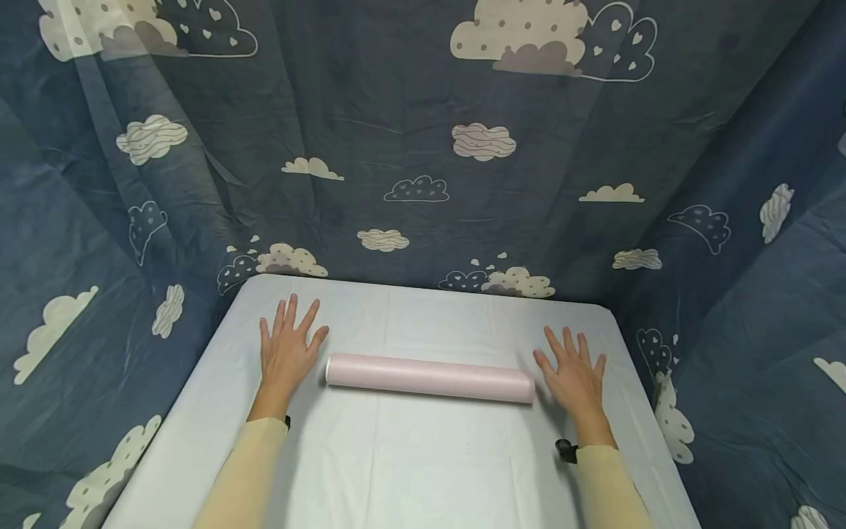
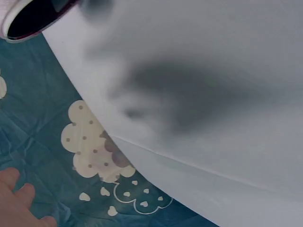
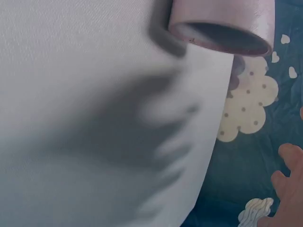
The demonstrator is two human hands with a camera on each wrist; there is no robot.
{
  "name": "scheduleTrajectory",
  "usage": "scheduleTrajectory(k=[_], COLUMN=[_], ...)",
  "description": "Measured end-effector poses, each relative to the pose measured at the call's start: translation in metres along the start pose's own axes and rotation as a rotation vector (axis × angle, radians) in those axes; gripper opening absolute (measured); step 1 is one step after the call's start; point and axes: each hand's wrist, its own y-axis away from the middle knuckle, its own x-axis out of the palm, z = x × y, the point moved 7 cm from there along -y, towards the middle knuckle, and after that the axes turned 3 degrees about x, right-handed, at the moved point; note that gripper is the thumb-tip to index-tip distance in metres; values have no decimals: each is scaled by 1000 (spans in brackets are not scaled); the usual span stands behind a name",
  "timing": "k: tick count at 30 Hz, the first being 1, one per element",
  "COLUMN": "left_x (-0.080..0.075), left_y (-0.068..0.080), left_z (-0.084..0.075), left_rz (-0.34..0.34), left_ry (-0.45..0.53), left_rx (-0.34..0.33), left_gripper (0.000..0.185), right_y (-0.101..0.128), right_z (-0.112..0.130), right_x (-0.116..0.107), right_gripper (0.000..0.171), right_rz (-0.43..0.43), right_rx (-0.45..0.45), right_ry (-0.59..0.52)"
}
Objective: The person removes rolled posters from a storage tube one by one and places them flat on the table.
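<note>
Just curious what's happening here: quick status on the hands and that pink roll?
Left hand open, flat by roll's left end. Right hand open by right end. Pink roll lying sideways on white table. Nothing in the way.

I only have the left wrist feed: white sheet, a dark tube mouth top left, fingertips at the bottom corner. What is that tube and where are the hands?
Observer: It is a pale pink roll lying on its side across the white table cover; the head view shows its whole length.
Operator: Is either hand holding it?
Observer: No. The left hand lies flat with fingers spread just off the roll's left end, gripping nothing.
Operator: And the right one?
Observer: The right hand is flat and spread too, beside the roll's right end; whether a finger touches it I cannot tell.
Operator: Is the tube hollow at that end?
Observer: Yes, the right wrist view looks into its open mouth.
</note>
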Motion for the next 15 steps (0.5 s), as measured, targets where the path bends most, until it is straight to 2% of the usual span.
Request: scheduleTrajectory(k=[8, 15], left_x=[-7, -10], left_y=[5, 16], left_z=[-20, -40], left_rz=[-12, -30], left_ry=[79, 148], left_rx=[68, 155], left_gripper=[72, 76], right_y=[13, 25], right_z=[19, 37], right_x=[-6, -11], right_gripper=[77, 78], right_rz=[-22, -52], right_rx=[-43, -81], right_ry=[-70, -104])
